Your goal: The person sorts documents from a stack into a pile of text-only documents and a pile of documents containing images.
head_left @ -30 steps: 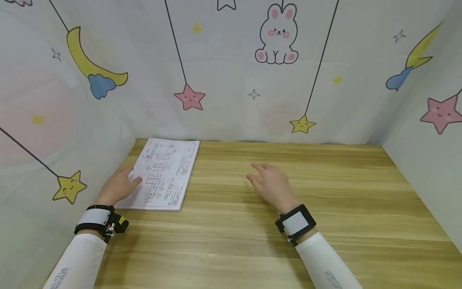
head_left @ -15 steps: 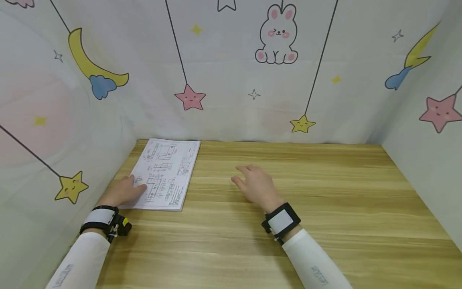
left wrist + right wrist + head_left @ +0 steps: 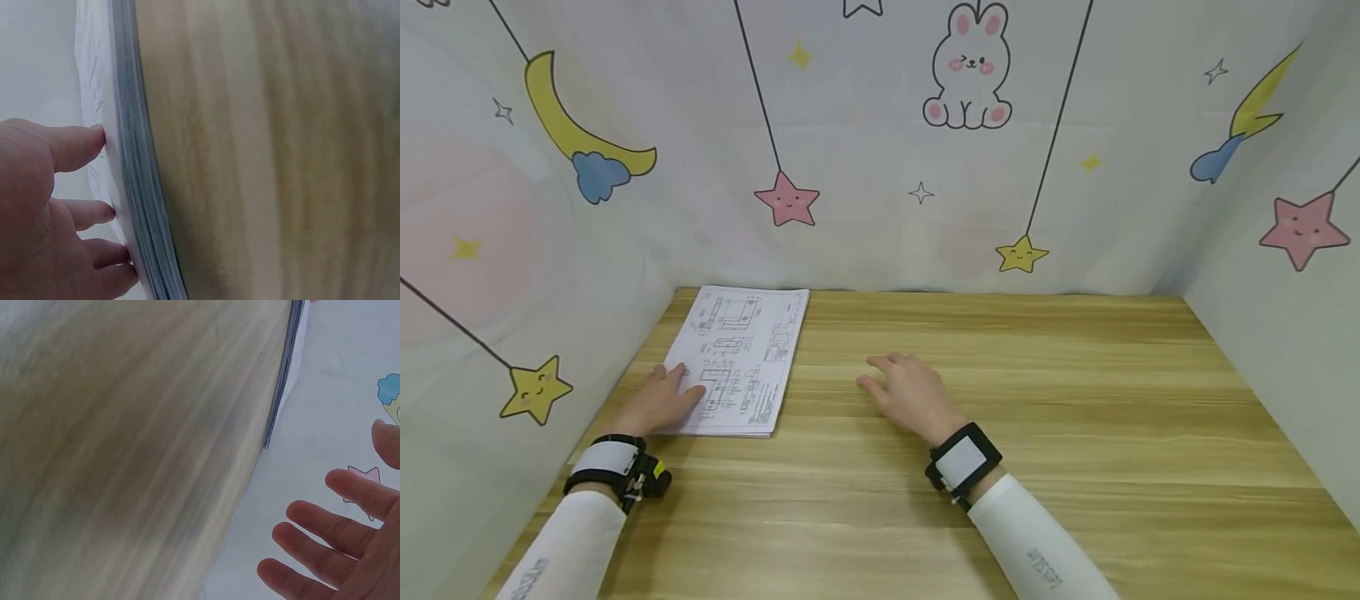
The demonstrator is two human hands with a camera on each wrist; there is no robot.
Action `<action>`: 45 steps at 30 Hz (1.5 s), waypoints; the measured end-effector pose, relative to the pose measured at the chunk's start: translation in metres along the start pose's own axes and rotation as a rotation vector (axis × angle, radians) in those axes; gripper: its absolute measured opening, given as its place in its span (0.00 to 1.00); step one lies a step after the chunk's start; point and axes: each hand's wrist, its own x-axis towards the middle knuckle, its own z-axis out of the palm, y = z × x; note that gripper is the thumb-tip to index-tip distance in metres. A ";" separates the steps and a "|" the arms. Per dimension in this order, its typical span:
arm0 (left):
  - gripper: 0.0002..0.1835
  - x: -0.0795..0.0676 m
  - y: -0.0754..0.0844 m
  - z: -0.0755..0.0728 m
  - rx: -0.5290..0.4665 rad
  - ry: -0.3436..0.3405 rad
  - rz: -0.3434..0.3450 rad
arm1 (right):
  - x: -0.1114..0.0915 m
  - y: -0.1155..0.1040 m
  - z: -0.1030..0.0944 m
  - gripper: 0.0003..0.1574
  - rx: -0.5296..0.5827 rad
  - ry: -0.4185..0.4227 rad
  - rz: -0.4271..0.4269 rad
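A stack of paper point(image 3: 760, 333) printed with technical drawings lies at the back left of the wooden table. My left hand point(image 3: 658, 400) rests on the left part of its top sheet, thumb and fingers spread. In the left wrist view, the fingertips point(image 3: 94, 140) touch the top sheet, and the layered edge of the stack point(image 3: 140, 156) shows beside them. My right hand point(image 3: 910, 396) hovers over the table to the right of the stack, holding nothing. Its fingers point(image 3: 325, 534) are extended and apart in the right wrist view.
The wooden table point(image 3: 1037, 400) spreads out in front and to the right. White fabric walls point(image 3: 880, 242) with printed stars, a moon and a rabbit enclose its back and sides. Each wrist wears a black strap, such as the right wrist strap point(image 3: 962, 462).
My left hand has come down onto the stack, moving slightly right. The right hand has moved left, closer to the stack. The head view has shifted a little.
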 end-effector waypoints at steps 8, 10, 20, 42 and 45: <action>0.43 -0.003 0.008 0.004 0.024 0.010 -0.003 | 0.002 -0.005 0.002 0.32 0.019 -0.048 -0.004; 0.42 -0.004 0.011 0.005 0.033 0.016 0.013 | 0.004 -0.007 0.005 0.32 0.039 -0.065 -0.001; 0.41 -0.010 0.027 0.007 0.001 0.012 0.072 | 0.012 -0.025 0.020 0.37 0.227 -0.149 0.022; 0.38 -0.009 0.049 0.014 -0.070 0.050 0.136 | 0.032 -0.053 0.047 0.47 0.822 -0.174 0.256; 0.38 -0.011 0.053 0.015 -0.046 0.059 0.150 | 0.035 -0.056 0.049 0.45 0.941 -0.143 0.297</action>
